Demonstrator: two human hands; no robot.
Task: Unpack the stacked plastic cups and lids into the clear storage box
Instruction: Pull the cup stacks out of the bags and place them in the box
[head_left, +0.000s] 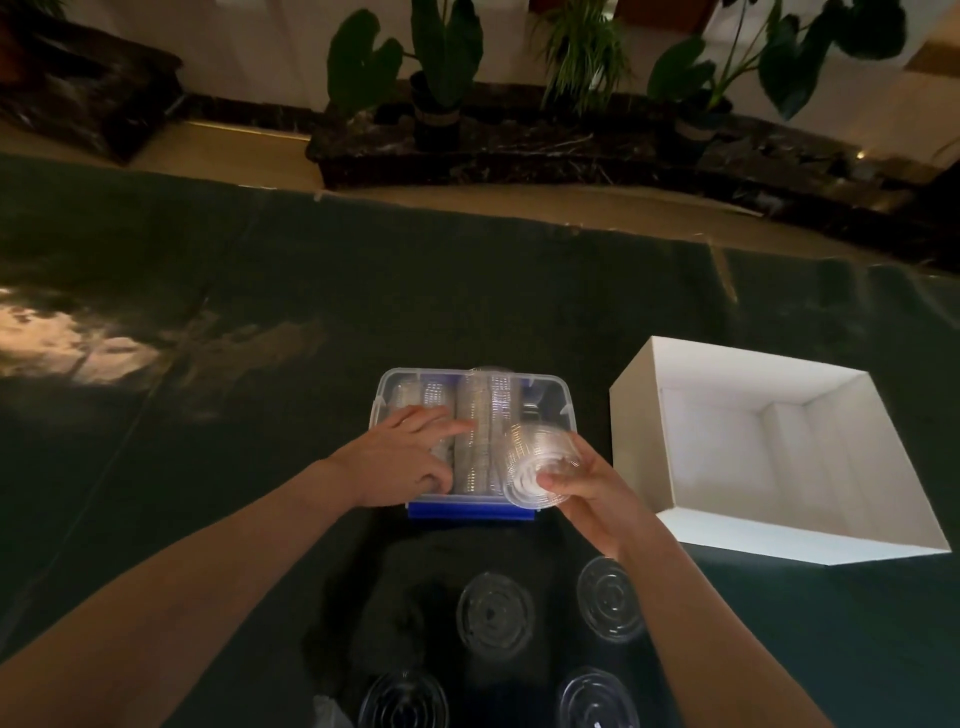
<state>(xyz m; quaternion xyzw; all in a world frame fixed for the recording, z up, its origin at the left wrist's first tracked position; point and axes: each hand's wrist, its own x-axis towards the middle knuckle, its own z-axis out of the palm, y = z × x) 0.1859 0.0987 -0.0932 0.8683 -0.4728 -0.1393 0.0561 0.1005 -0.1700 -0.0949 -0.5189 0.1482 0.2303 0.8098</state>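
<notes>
A wide dark green worktop (260, 291) is stretching across the room toward a row of potted plants (447, 67) by the far wall, and an open white cardboard box (644, 415) is sitting on it to the person's right, looking empty from here. Just left of that, straight ahead of the person, the clear storage box (387, 382) with its blue base is holding several stacks of cups (480, 415) lying on their sides, their long axes running away from the person. The left hand (405, 457) is resting on the stacks at the left side of the storage box, fingers stretched out and pressing them rather than gripping. The right hand (587, 493) is gripping a short stack of clear cups (540, 462), tilted so its round end is facing the person, hovering over the near right corner of the storage box. That stack is lying almost in line with the ones already packed, so I'd judge the right hand, being the nearer one, only needs to lower it into the free space on the right while the left is steadying the rest. Nearest the person, four flat clear lids (496, 616) are lying apart on the worktop, not yet packed.
</notes>
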